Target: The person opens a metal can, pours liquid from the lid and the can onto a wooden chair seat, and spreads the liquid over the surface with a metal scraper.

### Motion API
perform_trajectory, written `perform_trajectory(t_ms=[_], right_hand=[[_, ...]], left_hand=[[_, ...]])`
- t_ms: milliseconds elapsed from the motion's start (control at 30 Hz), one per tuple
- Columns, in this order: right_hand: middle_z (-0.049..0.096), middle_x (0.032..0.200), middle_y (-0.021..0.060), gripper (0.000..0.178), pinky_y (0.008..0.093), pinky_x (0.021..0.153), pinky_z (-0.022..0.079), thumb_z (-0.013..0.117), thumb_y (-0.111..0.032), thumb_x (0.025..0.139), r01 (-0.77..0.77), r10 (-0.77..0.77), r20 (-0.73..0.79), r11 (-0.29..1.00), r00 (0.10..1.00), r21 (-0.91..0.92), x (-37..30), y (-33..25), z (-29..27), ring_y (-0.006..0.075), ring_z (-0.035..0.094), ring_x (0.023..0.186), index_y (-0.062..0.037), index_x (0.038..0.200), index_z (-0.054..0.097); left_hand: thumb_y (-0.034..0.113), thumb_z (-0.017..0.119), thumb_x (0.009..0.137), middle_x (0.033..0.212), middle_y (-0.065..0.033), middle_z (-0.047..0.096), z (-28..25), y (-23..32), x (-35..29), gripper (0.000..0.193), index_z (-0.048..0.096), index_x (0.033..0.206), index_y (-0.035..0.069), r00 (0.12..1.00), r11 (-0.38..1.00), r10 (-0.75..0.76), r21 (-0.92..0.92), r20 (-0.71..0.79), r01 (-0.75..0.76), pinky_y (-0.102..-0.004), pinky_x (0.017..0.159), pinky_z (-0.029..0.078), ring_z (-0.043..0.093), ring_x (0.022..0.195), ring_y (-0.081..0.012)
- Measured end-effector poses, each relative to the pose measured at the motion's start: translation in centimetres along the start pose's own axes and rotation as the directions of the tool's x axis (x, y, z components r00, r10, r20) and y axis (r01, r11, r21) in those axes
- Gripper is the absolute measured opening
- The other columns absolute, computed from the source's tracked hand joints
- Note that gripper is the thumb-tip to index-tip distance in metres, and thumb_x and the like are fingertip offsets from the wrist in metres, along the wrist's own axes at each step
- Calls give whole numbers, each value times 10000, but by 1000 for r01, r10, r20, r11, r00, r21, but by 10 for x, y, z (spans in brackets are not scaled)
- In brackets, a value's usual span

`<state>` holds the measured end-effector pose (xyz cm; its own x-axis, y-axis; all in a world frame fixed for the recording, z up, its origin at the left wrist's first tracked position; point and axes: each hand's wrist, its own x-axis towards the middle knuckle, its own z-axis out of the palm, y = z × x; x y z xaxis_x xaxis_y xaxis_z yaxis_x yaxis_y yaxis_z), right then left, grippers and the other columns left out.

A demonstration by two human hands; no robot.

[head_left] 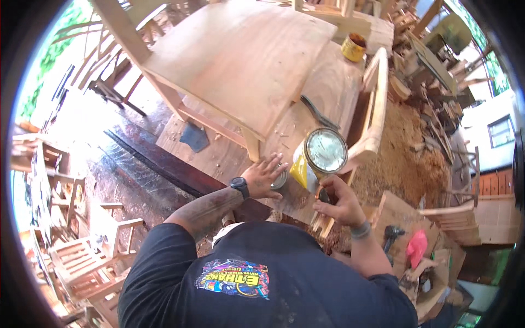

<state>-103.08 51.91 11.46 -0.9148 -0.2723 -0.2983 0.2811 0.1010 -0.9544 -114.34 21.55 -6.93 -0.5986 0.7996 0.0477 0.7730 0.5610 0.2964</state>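
My left hand (265, 176), a dark watch on its wrist, lies with its fingers stretched out on the wooden board. Beside its fingertips, partly covered, is a small round clear or metal piece (279, 179); whether I touch it cannot be told. My right hand (342, 201) is closed round the orange and black handle of what looks like a putty knife (321, 191). Its blade end lies against a tin (326, 148) with a shiny round top and a yellow label on its side. A dark-handled tool (319, 112) rests just beyond the tin.
A pale wooden chair (240, 60) lies or stands ahead, its leg near my left hand. A yellow pot (354, 47) with brown rim sits far right. Blue sandpaper-like sheet (194, 138) lies left. Sawdust (399, 147), a drill (392, 235) and a pink bag (417, 246) are right.
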Motion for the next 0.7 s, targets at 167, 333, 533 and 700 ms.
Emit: perform_trajectory(t_ms=[167, 333, 533, 700], right_hand=[[717, 1072, 47, 528, 278, 792, 568, 871, 13, 938, 74, -80, 135, 996, 988, 53, 11, -27, 5, 102, 699, 917, -22, 1376, 578], [729, 1149, 35, 500, 302, 941, 584, 875, 20, 958, 120, -120, 301, 993, 946, 17, 38, -36, 31, 96, 693, 1082, -4, 1385, 615], [670, 1010, -26, 486, 247, 715, 460, 890, -1, 952, 99, -96, 363, 995, 927, 10, 69, -21, 92, 35, 577, 841, -61, 1342, 606], [702, 1155, 22, 488, 279, 867, 531, 888, -50, 972, 8, -3, 357, 1000, 934, -13, 85, -16, 140, 86, 648, 1048, -43, 1373, 609]], left_hand=[[853, 791, 809, 1872, -273, 194, -32, 7, -1, 1363, 268, 1793, 69, 963, 994, -7, 108, 270, -23, -621, 1395, 204, 171, 1746, -450], [699, 840, 856, 1792, -241, 391, -24, 12, -59, 1119, 473, 1690, 48, 993, 997, -10, -75, -115, 2, -598, 1369, 296, 336, 1679, -440], [303, 846, 907, 1367, -184, 734, -9, -126, -172, 469, 767, 1306, 70, 750, 708, -659, -377, -51, 597, -501, 1175, 541, 686, 1320, -417], [444, 794, 966, 1652, -257, 556, -10, -276, -182, 777, 582, 1564, -5, 668, 680, -732, -183, -131, 710, -516, 1280, 451, 527, 1542, -447]])
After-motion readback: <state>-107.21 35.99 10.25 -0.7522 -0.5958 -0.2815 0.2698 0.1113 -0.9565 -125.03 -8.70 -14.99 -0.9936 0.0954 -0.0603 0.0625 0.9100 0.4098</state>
